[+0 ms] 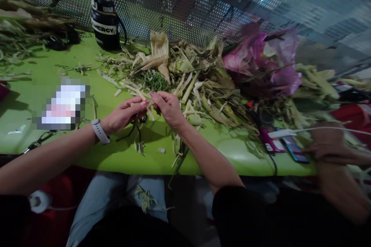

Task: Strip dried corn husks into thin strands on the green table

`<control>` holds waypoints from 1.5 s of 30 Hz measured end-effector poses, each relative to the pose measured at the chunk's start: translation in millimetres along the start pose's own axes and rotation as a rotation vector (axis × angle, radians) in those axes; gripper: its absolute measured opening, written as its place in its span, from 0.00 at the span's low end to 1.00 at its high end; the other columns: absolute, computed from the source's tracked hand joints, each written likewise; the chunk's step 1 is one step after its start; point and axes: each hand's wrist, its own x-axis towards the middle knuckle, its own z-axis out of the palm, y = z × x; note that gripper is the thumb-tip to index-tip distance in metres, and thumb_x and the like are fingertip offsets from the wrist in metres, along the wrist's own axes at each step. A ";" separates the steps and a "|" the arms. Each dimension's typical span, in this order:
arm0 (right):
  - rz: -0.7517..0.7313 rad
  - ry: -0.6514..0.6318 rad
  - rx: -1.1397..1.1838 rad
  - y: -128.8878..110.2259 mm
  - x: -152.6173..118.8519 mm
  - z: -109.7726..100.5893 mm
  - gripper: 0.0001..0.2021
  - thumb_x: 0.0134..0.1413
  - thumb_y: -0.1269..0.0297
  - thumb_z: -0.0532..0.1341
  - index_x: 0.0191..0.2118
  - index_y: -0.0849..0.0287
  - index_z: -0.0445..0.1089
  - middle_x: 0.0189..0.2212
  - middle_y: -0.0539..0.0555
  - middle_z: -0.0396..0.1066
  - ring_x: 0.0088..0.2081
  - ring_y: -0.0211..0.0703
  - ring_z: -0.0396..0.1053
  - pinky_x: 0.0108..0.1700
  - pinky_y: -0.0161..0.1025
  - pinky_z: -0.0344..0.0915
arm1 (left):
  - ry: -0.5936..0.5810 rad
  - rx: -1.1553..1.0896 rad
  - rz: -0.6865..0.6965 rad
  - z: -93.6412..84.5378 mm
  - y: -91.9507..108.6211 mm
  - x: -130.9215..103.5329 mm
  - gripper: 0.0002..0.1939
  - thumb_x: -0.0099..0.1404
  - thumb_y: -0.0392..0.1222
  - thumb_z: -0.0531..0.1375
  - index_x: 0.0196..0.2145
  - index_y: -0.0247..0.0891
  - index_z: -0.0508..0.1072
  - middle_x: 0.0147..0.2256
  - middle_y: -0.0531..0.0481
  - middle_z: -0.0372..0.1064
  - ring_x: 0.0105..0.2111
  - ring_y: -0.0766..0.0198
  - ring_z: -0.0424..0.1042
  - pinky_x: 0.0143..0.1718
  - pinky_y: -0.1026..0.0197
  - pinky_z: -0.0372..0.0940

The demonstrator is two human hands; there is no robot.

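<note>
Husk heap (214,100): pale, brown and green husks piled loosely on the lime-green table (110,160)
Pale strip (150,113): a narrow piece between the fingertips of both hands, just in front of the husk heap's left part
Left hand (129,112): thumb and fingers pinched on the pale strip, white band (100,131) round its wrist, nearer the table edge than the husk heap
Right hand (168,109): close beside the left, in front of the husk heap, thumb and forefinger pinched on the pale strip too
Black bottle (104,19): upright behind and left of the husk heap, marked "ENERGY"
Pink bag (285,61): crumpled plastic at the husk heap's right rear
Bright screen (63,104): pixelated, lying well left of the husk heap
Dark phone (295,149): right of the husk heap, near a magenta device (271,141) and a white cable (324,128)
Co-worker's hands (329,142): blurred, farther right of the husk heap
Lap scraps (147,200): green bits on blue jeans (97,197), below the husk heap
Perforated screen (162,4): rising behind the husk heap
</note>
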 end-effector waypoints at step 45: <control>-0.388 -0.023 -0.669 -9.1 -20.4 16.0 0.14 0.65 0.56 0.51 0.29 0.56 0.61 0.21 0.49 0.62 0.23 0.37 0.56 0.29 0.37 0.51 | 0.215 0.789 0.412 -14.8 6.2 2.0 0.13 0.57 0.35 0.63 0.42 0.38 0.74 0.37 0.48 0.74 0.36 0.61 0.71 0.40 0.60 0.64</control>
